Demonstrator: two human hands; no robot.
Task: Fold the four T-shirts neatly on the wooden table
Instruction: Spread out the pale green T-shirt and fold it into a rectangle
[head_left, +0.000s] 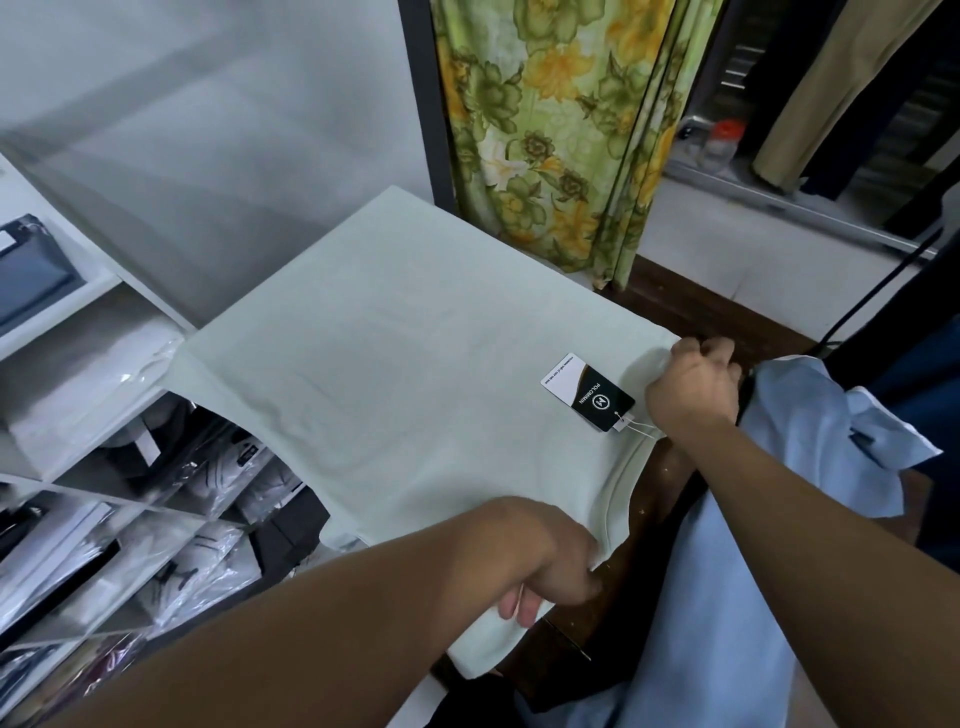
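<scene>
A pale mint T-shirt lies spread flat across the wooden table, its collar toward me. A black and white hang tag rests on it by the collar. My left hand grips the near shoulder edge of the shirt. My right hand pinches the far shoulder edge at the table's right side. A light blue T-shirt lies crumpled to the right, partly under my right forearm.
White shelves with bagged clothes stand to the left, close under the shirt's overhang. A green floral curtain hangs behind the table. A black cable runs down at the right. Hanging garments fill the far right.
</scene>
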